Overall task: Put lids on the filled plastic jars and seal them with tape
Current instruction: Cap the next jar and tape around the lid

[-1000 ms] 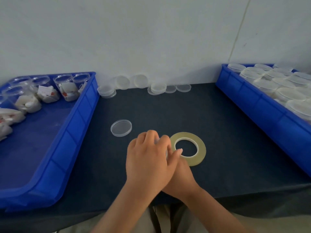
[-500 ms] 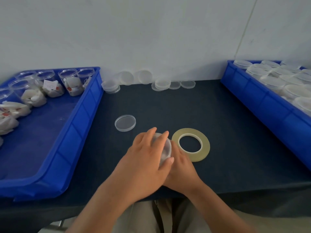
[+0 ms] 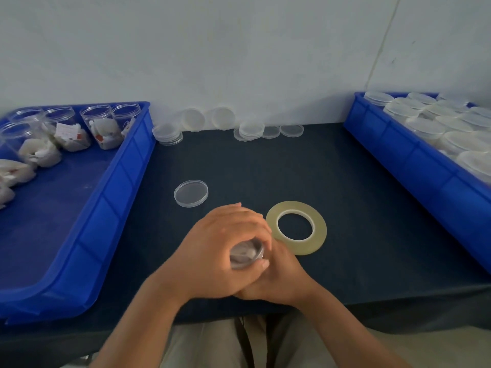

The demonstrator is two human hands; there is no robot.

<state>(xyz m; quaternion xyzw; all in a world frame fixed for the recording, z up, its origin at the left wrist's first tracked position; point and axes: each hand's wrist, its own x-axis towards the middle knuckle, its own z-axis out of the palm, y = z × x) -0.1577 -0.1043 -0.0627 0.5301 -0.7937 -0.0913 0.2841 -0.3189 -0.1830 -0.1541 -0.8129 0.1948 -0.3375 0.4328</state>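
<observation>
While open filled jars (image 3: 103,131) wait in the left tray (image 3: 106,208) at ten o'clock and a loose lid (image 3: 190,193) lies at eleven, the left grip (image 3: 218,251) curls over the jar (image 3: 245,254) at the centre of the bench (image 3: 265,160), and the right grip (image 3: 281,280) holds it from beneath. Blur hides whether its lid is fully seated; capping looks like the step in hand. Next, one grip must let go to reach the tape roll (image 3: 296,227), just beside at one o'clock, and find its loose end; the right tray (image 3: 398,155) sits at two
</observation>
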